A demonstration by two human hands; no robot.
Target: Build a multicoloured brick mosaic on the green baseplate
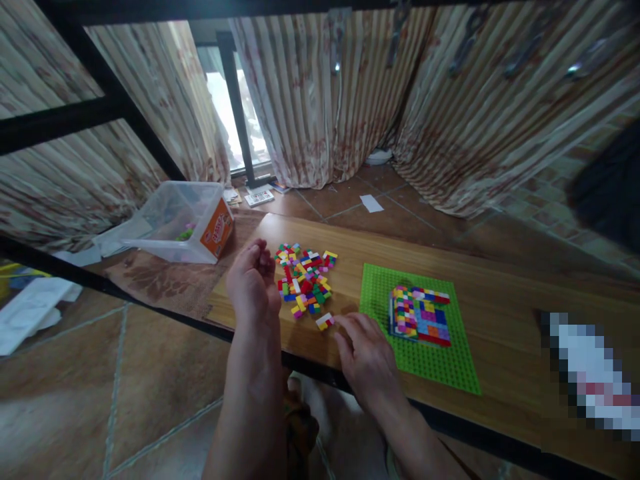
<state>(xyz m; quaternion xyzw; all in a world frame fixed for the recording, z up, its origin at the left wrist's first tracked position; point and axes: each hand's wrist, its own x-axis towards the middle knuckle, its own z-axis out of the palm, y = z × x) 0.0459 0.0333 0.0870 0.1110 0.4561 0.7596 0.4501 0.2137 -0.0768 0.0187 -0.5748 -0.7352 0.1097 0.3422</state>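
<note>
A loose pile of colourful toy building bricks (305,280) lies on the wooden table. Beside its left edge, my left hand (254,277) is raised with its fingers curled inward; what they hold, if anything, is hidden. My right hand (367,353) pinches at the edge of a small group of white, red and yellow bricks (325,322) in front of the pile. To the right, a green baseplate (370,287) carries a low, many-coloured brick build (420,317), with a taller stepped part on its left and flatter rows on its right.
A clear plastic box (175,250) with an orange label stands left of the pile on a brown mat (160,283). Black frame bars (145,140) cross the left side. A pixelated object (595,373) lies at the table's right. Curtains (310,93) hang behind.
</note>
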